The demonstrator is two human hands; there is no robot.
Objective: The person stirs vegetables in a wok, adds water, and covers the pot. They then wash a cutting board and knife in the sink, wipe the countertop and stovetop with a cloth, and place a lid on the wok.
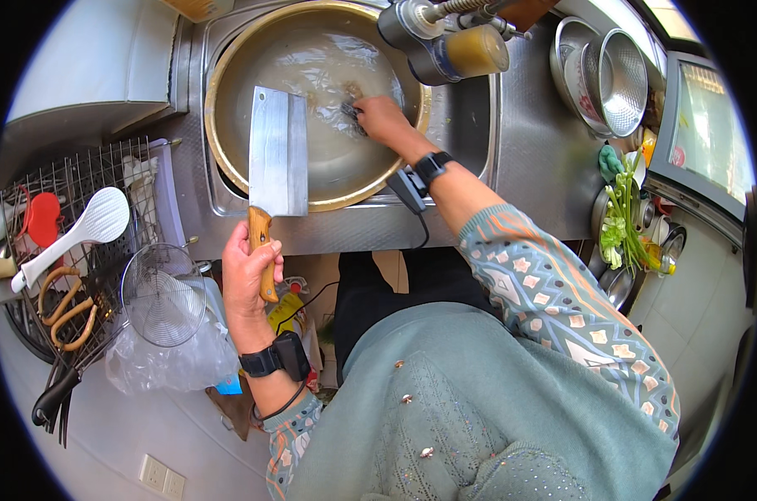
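Note:
My left hand [248, 269] grips the wooden handle of a cleaver [278, 156], its broad steel blade pointing away from me over the near left rim of a large metal basin [211, 119]. Cloudy water [303, 56] fills much of that basin, which sits in a stainless steel sink [212, 200]. My right hand [381, 122] reaches over the basin's right side to the water. Its fingers are closed on a dark, wiry scrubber [353, 119], partly under the surface. A brownish patch shows in the water just beyond it.
A faucet with a yellowish filter [478, 51] overhangs the basin's right rim. Metal bowls [616, 81] lean at the back right, beside an open window [707, 125]. Green vegetables [626, 219] lie at right. On the left, a wire rack [72, 206] holds utensils, including a wire strainer [164, 294].

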